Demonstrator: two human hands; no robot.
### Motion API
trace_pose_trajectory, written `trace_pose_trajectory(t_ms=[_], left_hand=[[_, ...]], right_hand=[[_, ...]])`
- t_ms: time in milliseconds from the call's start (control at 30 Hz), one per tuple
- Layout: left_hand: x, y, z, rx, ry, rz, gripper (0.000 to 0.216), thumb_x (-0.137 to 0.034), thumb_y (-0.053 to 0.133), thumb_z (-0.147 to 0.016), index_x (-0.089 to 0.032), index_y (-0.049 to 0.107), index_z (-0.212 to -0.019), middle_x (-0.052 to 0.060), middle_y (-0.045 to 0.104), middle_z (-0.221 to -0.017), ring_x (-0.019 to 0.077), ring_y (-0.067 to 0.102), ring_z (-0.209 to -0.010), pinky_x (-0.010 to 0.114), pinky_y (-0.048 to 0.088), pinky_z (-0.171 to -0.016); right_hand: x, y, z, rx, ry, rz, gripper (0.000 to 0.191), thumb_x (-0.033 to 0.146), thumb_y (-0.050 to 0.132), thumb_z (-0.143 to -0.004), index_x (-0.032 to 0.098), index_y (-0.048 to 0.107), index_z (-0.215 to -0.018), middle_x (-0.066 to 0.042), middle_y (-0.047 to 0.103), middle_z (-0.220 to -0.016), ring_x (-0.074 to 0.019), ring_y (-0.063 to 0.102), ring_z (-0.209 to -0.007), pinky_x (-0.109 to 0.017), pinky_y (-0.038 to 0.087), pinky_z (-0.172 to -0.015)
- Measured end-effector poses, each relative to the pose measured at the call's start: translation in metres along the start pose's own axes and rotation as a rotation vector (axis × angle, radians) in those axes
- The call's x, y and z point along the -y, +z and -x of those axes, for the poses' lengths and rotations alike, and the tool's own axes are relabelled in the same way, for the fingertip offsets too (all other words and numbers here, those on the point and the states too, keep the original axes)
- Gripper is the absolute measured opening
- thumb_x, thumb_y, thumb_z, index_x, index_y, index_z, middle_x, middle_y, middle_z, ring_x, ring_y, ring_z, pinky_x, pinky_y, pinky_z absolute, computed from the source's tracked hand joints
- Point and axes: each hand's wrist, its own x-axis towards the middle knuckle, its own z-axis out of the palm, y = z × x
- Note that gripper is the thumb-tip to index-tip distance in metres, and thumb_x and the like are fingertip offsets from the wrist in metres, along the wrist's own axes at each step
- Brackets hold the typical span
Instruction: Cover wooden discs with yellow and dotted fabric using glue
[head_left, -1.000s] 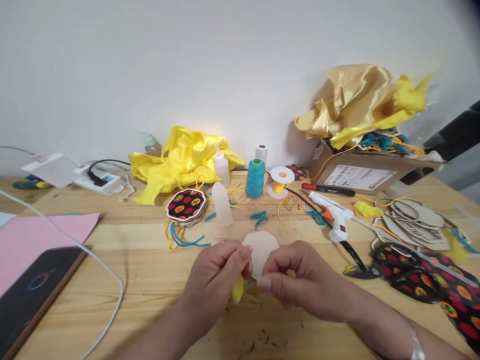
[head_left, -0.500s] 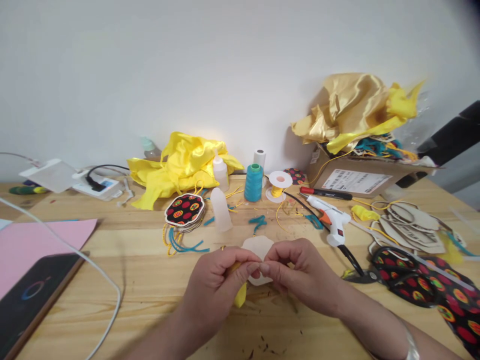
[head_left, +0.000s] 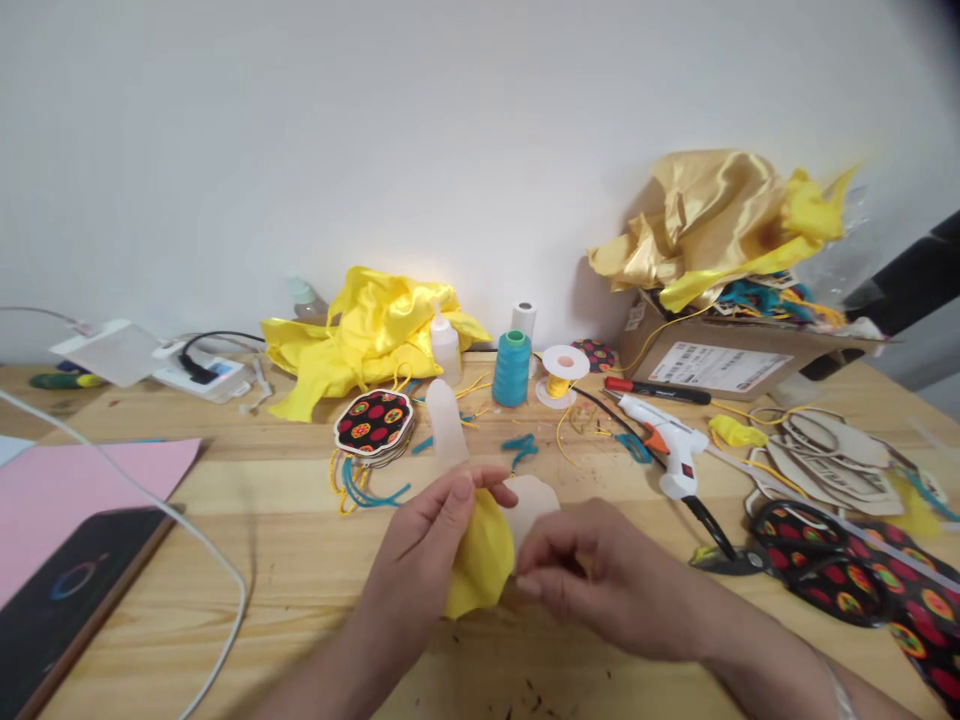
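A piece of yellow fabric [head_left: 486,560] hangs from my left hand [head_left: 420,560], pinched between its thumb and fingers above the table. My right hand [head_left: 600,575] is closed in a pinch close to the fabric's right edge; what its fingertips hold is too small to make out. Behind the hands, a pale scalloped shape [head_left: 534,503] lies on the table, partly covered by the right hand. A translucent rounded strip [head_left: 445,420] is just beyond my left fingertips. Teal cord scraps [head_left: 519,447] lie farther back.
A teal thread cone [head_left: 511,370], a yellow cord spool [head_left: 559,383] and a white bottle [head_left: 444,350] stand behind. Patterned patches [head_left: 373,422] are stacked left. A glue gun [head_left: 667,440], black scissors [head_left: 817,560] and a cardboard box [head_left: 720,355] occupy the right; a phone [head_left: 75,590] lies left.
My hands, fingertips together before, have moved apart. The yellow fabric now shows more openly in my left hand, while my right hand has moved right and slightly down. The view shifted slightly.
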Motion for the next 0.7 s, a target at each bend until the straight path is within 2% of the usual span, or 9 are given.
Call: trace_pose_trajectory(t_ms=[67, 100, 200, 300, 367, 433, 533, 600, 700], left_hand=[[0.004, -0.001, 0.000, 0.013, 0.003, 0.069, 0.033, -0.046, 0.049, -0.088, -0.024, 0.067, -0.106, 0.003, 0.068, -0.103, 0.0133, 0.059, -0.074, 0.021, 0.046, -0.060], [0.006, -0.001, 0.000, 0.030, 0.004, 0.093, 0.033, -0.046, 0.049, -0.089, -0.025, 0.066, -0.109, 0.003, 0.067, -0.107, 0.0141, 0.060, -0.079, 0.022, 0.047, -0.063], [0.007, 0.000, 0.003, 0.097, 0.006, 0.123, 0.034, -0.046, 0.049, -0.089, -0.026, 0.064, -0.112, 0.004, 0.066, -0.111, 0.0165, 0.062, -0.086, 0.023, 0.049, -0.069], [0.005, 0.003, 0.005, 0.141, 0.068, -0.005, 0.031, -0.040, 0.057, -0.085, -0.028, 0.062, -0.113, 0.003, 0.067, -0.108, 0.0177, 0.062, -0.090, 0.025, 0.050, -0.074], [0.003, 0.004, 0.007, 0.124, 0.118, -0.151, 0.027, -0.035, 0.061, -0.082, -0.027, 0.064, -0.108, 0.001, 0.068, -0.101, 0.0173, 0.062, -0.088, 0.025, 0.049, -0.074], [0.001, 0.005, 0.007, 0.086, 0.105, -0.223, 0.022, -0.034, 0.061, -0.081, -0.024, 0.067, -0.100, 0.001, 0.070, -0.091, 0.0165, 0.062, -0.080, 0.024, 0.049, -0.069], [-0.003, 0.006, 0.004, 0.031, 0.036, -0.179, 0.019, -0.037, 0.062, -0.080, -0.021, 0.068, -0.088, -0.001, 0.069, -0.077, 0.0147, 0.060, -0.068, 0.023, 0.048, -0.061], [-0.004, 0.005, 0.001, -0.024, 0.045, -0.138, 0.017, -0.037, 0.064, -0.078, -0.020, 0.068, -0.080, -0.002, 0.066, -0.069, 0.0125, 0.057, -0.063, 0.020, 0.046, -0.057], [-0.003, 0.003, -0.004, -0.106, 0.052, -0.067, 0.019, -0.037, 0.068, -0.076, -0.018, 0.066, -0.072, -0.005, 0.057, -0.054, 0.0083, 0.049, -0.053, 0.017, 0.041, -0.051]], right_hand=[[-0.005, 0.000, -0.007, -0.195, 0.015, -0.077, 0.030, 0.046, 0.059, -0.083, 0.018, 0.063, -0.092, 0.001, 0.056, -0.073, -0.0092, 0.046, -0.062, -0.020, 0.036, -0.054], [-0.007, 0.000, -0.010, -0.250, 0.021, -0.124, 0.034, 0.048, 0.062, -0.080, 0.018, 0.062, -0.096, -0.001, 0.058, -0.078, -0.0102, 0.048, -0.065, -0.021, 0.038, -0.056], [-0.011, 0.003, -0.015, -0.274, 0.043, -0.253, 0.043, 0.051, 0.070, -0.071, 0.017, 0.063, -0.096, -0.002, 0.060, -0.083, -0.0115, 0.050, -0.068, -0.023, 0.042, -0.060], [-0.010, 0.008, -0.016, -0.255, 0.071, -0.329, 0.038, 0.048, 0.073, -0.069, 0.016, 0.064, -0.087, 0.000, 0.057, -0.073, -0.0100, 0.048, -0.061, -0.023, 0.040, -0.057], [-0.008, 0.009, -0.016, -0.283, 0.078, -0.358, 0.032, 0.045, 0.071, -0.071, 0.015, 0.063, -0.076, 0.001, 0.056, -0.066, -0.0090, 0.046, -0.058, -0.022, 0.039, -0.055], [-0.006, 0.007, -0.015, -0.343, 0.068, -0.361, 0.029, 0.043, 0.069, -0.072, 0.015, 0.062, -0.069, 0.001, 0.055, -0.062, -0.0085, 0.045, -0.056, -0.021, 0.038, -0.053], [-0.004, 0.002, -0.015, -0.459, 0.041, -0.334, 0.024, 0.039, 0.068, -0.072, 0.016, 0.064, -0.068, 0.001, 0.057, -0.060, -0.0091, 0.046, -0.054, -0.021, 0.039, -0.051], [-0.003, -0.002, -0.014, -0.541, 0.004, -0.280, 0.021, 0.038, 0.066, -0.074, 0.017, 0.066, -0.070, 0.000, 0.061, -0.063, -0.0108, 0.050, -0.055, -0.022, 0.041, -0.050], [-0.001, -0.008, -0.009, -0.715, -0.118, -0.074, 0.017, 0.032, 0.061, -0.081, 0.018, 0.067, -0.074, -0.002, 0.067, -0.070, -0.0134, 0.057, -0.061, -0.023, 0.046, -0.054]])
